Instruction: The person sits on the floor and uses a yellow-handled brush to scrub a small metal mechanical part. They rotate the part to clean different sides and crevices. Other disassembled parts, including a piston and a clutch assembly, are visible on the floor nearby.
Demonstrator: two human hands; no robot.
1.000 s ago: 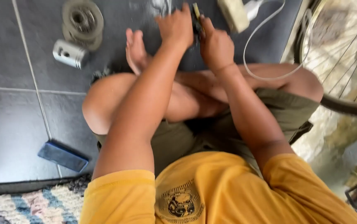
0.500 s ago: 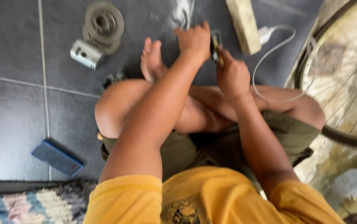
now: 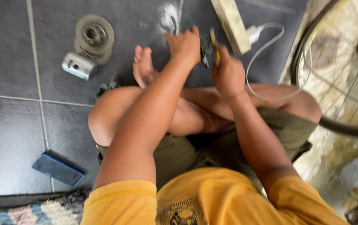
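I sit cross-legged on a dark tiled floor. My left hand is closed around a small dark metal part held just above the floor, in front of my knees. My right hand grips a thin tool with a yellow handle that points into that part. The two hands are close together, almost touching. Most of the part is hidden by my fingers. My bare foot lies just left of my left hand.
A round toothed metal cog set and a small silver block lie at the upper left. A blue phone lies near a rug. A pale bar, a white charger with cable and a bicycle wheel are at the right.
The view has shifted, so floor objects sit lower and further right in frame. Both hands stay together on the dark part and the tool, with only small movement.
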